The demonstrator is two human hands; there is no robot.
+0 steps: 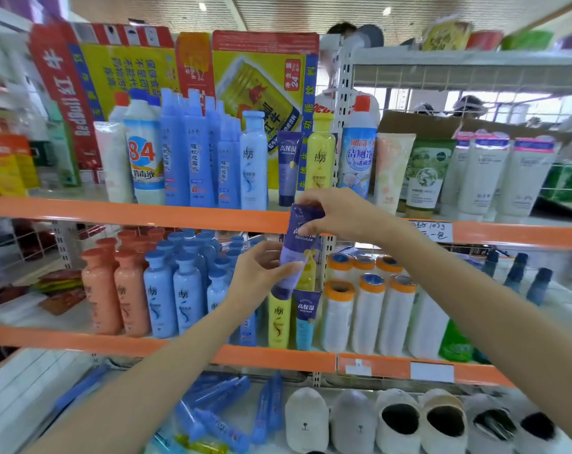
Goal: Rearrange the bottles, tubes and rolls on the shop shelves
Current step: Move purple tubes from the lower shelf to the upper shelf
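A purple tube (297, 250) hangs in front of the orange rail between the top and middle shelves. My right hand (335, 213) pinches its upper end, and my left hand (261, 271) grips its lower part. A matching purple tube (289, 165) stands on the top shelf between a light blue bottle (253, 162) and a yellow bottle (320, 155). Another tube of that kind with a blue base (306, 319) stands on the middle shelf beside a yellow bottle (279, 319). White rolls with orange caps (368, 309) stand to the right of it.
Blue bottles (166, 290) and orange bottles (114, 290) fill the middle shelf's left side. White tubes (484, 172) and a green tube (424, 175) line the top shelf at right. Slippers (399, 424) and blue tubes (219, 411) lie on the bottom shelf. People stand behind the rack.
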